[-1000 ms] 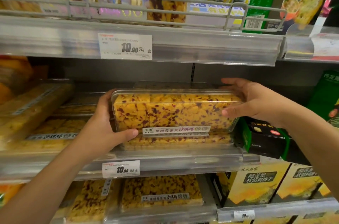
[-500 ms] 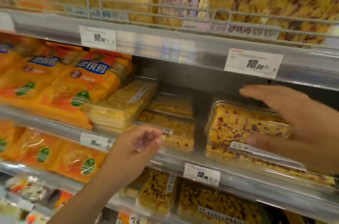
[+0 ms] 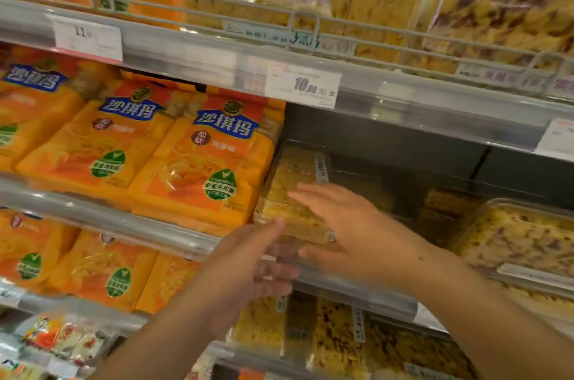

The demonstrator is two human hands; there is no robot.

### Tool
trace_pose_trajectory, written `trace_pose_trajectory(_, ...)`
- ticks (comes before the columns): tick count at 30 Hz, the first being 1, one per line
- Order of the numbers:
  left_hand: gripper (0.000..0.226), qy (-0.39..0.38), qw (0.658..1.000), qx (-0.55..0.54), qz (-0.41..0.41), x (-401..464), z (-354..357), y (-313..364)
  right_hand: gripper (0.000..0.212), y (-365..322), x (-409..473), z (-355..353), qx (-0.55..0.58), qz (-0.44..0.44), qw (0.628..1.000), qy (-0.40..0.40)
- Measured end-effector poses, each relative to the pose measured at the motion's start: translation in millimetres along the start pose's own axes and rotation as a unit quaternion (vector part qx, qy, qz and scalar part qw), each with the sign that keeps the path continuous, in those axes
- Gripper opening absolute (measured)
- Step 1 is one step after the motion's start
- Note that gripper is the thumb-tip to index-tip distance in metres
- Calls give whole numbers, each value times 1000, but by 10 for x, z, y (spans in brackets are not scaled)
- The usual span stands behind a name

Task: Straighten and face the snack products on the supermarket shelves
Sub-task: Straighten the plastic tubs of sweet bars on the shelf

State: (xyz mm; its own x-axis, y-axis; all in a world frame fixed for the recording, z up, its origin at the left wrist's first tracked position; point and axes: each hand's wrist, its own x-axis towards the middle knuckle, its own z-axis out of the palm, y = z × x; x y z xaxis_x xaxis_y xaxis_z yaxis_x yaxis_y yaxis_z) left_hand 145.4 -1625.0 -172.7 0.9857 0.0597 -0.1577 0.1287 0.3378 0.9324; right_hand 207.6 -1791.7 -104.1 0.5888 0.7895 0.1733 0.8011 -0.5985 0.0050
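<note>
On the far left, orange bags (image 3: 198, 162) of snack cakes are standing in leaning rows on the middle shelf (image 3: 130, 221), their fronts turned outward. Just beside them, a clear box of plain yellow cakes (image 3: 292, 193) is lying skewed, its long side running back into the shelf and its label strip facing sideways, not forward.

The left hand (image 3: 251, 267) is reaching up toward the near corner of that box, fingers straight and held loosely together; whether the fingertips are touching the plastic I cannot tell, because the hand is blurred. The right hand (image 3: 348, 224) is coming over the top of the same box, fingers spread and flat, thumb below at the front edge. It is not gripping anything yet.

Further right, the clear box of cakes with dark red bits (image 3: 521, 239) is sitting on its stack at the shelf front, label strip forward. A second ago both hands were clasping that box by its ends; half a second ago the right hand was lifting away from it while the view was swinging left. So that stack appears finished, and attention is shifting to the crooked yellow box.

The next move is probably turning this box so its long face and label are facing the aisle. The gap (image 3: 388, 199) behind it is leaving room for that.
</note>
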Motion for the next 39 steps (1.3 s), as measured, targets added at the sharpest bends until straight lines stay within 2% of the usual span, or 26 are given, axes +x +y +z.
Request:
trace_pose_trajectory(3, 87, 23, 999, -1, 29, 42, 113, 26, 80, -106, -28, 73, 8, 28, 1000, 11)
trace_pose_trajectory(7, 77, 41, 996, 4, 74, 91, 162, 106, 89, -326, -160, 147, 66, 66, 995, 20)
trace_pose_trajectory(11, 30, 63, 980, 9, 188, 71, 134, 239, 99, -577, -269, 142, 193, 102, 976, 14)
trace_pose_trajectory(12, 24, 72, 975, 19, 207, 66, 106, 274, 99, -609, -288, 132, 209, 102, 973, 8)
trace_pose_trajectory(14, 24, 69, 969, 65, 229, 87, 34, 340, 90, -579, -329, 84, 215, 100, 971, 26)
trace_pose_trajectory(17, 16, 32, 965, 119, 232, 219, -94, 456, 70, -271, -349, -109, 169, 123, 971, 119)
trace_pose_trajectory(19, 21, -16, 959, 155, 236, 344, -171, 567, 72, 66, -310, -297, 73, 154, 973, 153)
trace_pose_trajectory(22, 31, -88, 951, 180, 236, 522, -253, 724, 87, 497, -210, -571, -57, 215, 971, 84)
trace_pose_trajectory(25, 34, -133, 955, 125, 235, 680, -341, 774, 88, 740, -152, -701, -51, 265, 962, 29)
trace_pose_trajectory(30, 28, -139, 949, 94, 267, 814, -452, 651, 65, 866, -120, -676, -8, 296, 955, -10)
trace_pose_trajectory(34, 37, -102, 942, 116, 298, 838, -488, 557, 64, 843, -135, -649, -17, 286, 958, 2)
trace_pose_trajectory(37, 51, -83, 936, 164, 300, 834, -490, 524, 63, 818, -148, -643, -24, 287, 958, 5)
trace_pose_trajectory(39, 51, -66, 936, 176, 299, 847, -491, 519, 63, 799, -155, -650, -34, 286, 958, 4)
